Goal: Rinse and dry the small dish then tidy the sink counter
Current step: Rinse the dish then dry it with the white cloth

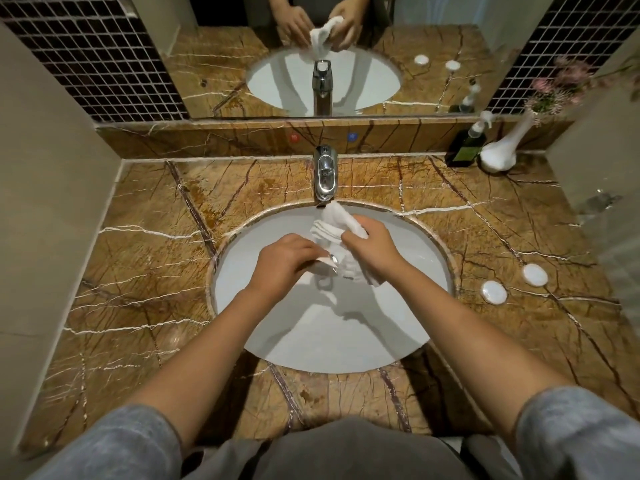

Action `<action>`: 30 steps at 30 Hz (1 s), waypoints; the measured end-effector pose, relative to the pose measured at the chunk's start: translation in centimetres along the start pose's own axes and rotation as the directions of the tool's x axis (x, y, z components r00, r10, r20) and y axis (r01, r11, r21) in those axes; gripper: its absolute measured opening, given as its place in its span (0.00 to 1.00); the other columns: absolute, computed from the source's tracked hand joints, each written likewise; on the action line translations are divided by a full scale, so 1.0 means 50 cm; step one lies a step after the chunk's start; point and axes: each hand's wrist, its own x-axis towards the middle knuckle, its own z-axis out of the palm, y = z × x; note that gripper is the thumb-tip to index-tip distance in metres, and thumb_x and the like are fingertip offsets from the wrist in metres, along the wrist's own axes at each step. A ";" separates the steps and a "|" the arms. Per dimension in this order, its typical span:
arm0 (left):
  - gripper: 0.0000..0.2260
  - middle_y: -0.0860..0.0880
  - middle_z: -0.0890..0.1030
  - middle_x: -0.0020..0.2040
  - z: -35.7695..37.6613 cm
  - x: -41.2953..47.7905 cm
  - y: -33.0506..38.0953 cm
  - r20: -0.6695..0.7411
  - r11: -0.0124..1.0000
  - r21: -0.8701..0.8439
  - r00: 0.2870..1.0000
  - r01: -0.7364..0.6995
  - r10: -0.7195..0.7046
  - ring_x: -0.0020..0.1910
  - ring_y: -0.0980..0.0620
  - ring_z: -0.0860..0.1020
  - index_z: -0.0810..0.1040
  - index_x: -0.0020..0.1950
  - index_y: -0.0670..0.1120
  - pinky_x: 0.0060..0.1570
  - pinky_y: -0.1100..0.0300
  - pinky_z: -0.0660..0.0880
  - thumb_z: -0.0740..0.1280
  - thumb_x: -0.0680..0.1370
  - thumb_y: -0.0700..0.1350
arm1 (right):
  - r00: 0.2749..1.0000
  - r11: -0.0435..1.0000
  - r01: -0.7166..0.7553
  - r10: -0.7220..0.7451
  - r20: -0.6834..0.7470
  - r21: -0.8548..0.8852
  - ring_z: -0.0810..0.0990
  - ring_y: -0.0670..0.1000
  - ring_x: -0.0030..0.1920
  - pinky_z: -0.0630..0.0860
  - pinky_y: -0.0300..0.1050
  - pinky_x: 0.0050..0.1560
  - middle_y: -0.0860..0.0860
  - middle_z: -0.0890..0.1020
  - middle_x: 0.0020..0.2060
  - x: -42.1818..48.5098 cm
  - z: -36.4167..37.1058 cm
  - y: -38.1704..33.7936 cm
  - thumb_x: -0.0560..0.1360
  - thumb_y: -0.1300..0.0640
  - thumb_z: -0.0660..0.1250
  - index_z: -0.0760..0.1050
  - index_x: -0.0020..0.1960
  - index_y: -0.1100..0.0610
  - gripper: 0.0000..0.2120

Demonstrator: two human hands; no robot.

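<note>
Over the white sink basin (346, 334), my left hand (284, 261) grips a small dish (325, 261), of which only a pale edge and a shiny bit show past the fingers. My right hand (370, 244) is closed on a crumpled white cloth (337, 223) pressed against the dish. The cloth's top reaches up just under the chrome faucet (325, 174). Most of the dish is hidden by the hands and the cloth.
Two small round white discs (493, 292) (535, 274) lie on the brown marble counter (138, 271) right of the basin. A dark pump bottle (467, 147) and a white vase (502, 150) with pink flowers stand at the back right. A mirror hangs behind.
</note>
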 end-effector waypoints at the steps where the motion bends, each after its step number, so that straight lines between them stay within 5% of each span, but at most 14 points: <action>1: 0.11 0.52 0.85 0.50 -0.004 0.000 0.005 -0.030 0.996 0.031 0.996 -0.086 0.087 0.49 0.47 0.81 0.84 0.54 0.51 0.39 0.55 0.78 0.71 0.74 0.41 | 0.999 1.000 -0.002 0.003 0.046 -0.015 0.75 0.46 0.35 0.71 0.43 0.37 0.46 0.78 0.34 0.000 0.001 -0.001 0.67 0.55 0.63 0.77 0.38 0.52 0.04; 4: 0.13 0.46 0.83 0.51 -0.016 0.002 0.015 -0.065 0.980 0.065 0.979 -0.190 0.195 0.49 0.44 0.79 0.83 0.56 0.48 0.35 0.52 0.78 0.72 0.74 0.37 | 0.970 0.996 -0.089 0.091 0.226 -0.021 0.72 0.40 0.27 0.69 0.37 0.30 0.42 0.75 0.26 0.000 -0.003 0.013 0.67 0.57 0.64 0.74 0.31 0.49 0.07; 7: 0.13 0.42 0.81 0.47 -0.017 -0.006 0.026 -0.045 0.969 0.068 0.969 -0.238 0.241 0.44 0.42 0.79 0.82 0.56 0.46 0.29 0.51 0.76 0.72 0.73 0.35 | 0.919 0.965 -0.081 0.170 0.356 -0.250 0.74 0.44 0.30 0.70 0.39 0.32 0.47 0.77 0.31 0.010 -0.031 0.033 0.71 0.60 0.66 0.76 0.37 0.54 0.05; 10: 0.07 0.45 0.82 0.41 -0.019 -0.009 0.041 -0.070 0.955 0.099 0.955 -0.280 0.287 0.39 0.45 0.80 0.85 0.50 0.46 0.26 0.56 0.74 0.73 0.73 0.38 | 0.943 0.956 -0.082 0.166 0.289 -0.280 0.75 0.49 0.33 0.70 0.43 0.36 0.52 0.77 0.33 0.026 -0.051 0.032 0.71 0.62 0.66 0.77 0.41 0.63 0.04; 14: 0.04 0.51 0.82 0.37 -0.026 0.019 0.051 -0.137 0.878 0.240 0.880 -0.415 0.454 0.40 0.48 0.82 0.85 0.43 0.49 0.43 0.55 0.75 0.72 0.75 0.41 | 0.916 0.990 -0.032 0.085 0.392 -0.139 0.78 0.38 0.32 0.73 0.32 0.33 0.46 0.80 0.35 0.040 -0.046 -0.018 0.72 0.65 0.66 0.78 0.42 0.52 0.08; 18: 0.06 0.53 0.83 0.40 -0.026 0.023 0.045 -0.089 0.817 0.350 0.852 -0.458 0.516 0.48 0.52 0.83 0.85 0.46 0.51 0.51 0.56 0.68 0.71 0.75 0.41 | 0.847 0.974 0.017 0.107 0.521 -0.228 0.77 0.50 0.45 0.73 0.39 0.43 0.56 0.77 0.47 0.048 -0.025 -0.027 0.74 0.68 0.66 0.76 0.55 0.66 0.10; 22: 0.06 0.49 0.83 0.40 -0.016 0.004 0.044 -0.083 0.875 0.266 0.895 -0.405 0.439 0.43 0.48 0.83 0.85 0.47 0.49 0.40 0.56 0.73 0.72 0.74 0.39 | 0.819 0.951 -0.084 0.236 0.522 -0.299 0.77 0.52 0.44 0.72 0.44 0.43 0.57 0.79 0.44 0.030 -0.011 -0.006 0.76 0.65 0.63 0.77 0.52 0.59 0.07; 26: 0.11 0.47 0.83 0.40 -0.011 -0.021 0.044 -0.095 0.961 0.191 0.971 -0.200 0.221 0.33 0.47 0.81 0.85 0.49 0.48 0.23 0.59 0.72 0.76 0.69 0.37 | 0.816 0.793 -0.120 0.422 0.395 -0.598 0.77 0.55 0.36 0.71 0.45 0.39 0.58 0.82 0.40 0.009 -0.027 0.040 0.69 0.60 0.64 0.78 0.44 0.60 0.07; 30: 0.13 0.44 0.82 0.40 -0.017 -0.030 0.024 -0.107 0.988 0.127 0.989 -0.091 0.105 0.31 0.44 0.80 0.84 0.55 0.45 0.22 0.54 0.74 0.73 0.72 0.37 | 0.966 0.948 -0.186 0.224 0.129 -0.258 0.73 0.53 0.36 0.67 0.45 0.37 0.53 0.78 0.33 -0.007 -0.043 0.052 0.70 0.63 0.62 0.75 0.38 0.60 0.04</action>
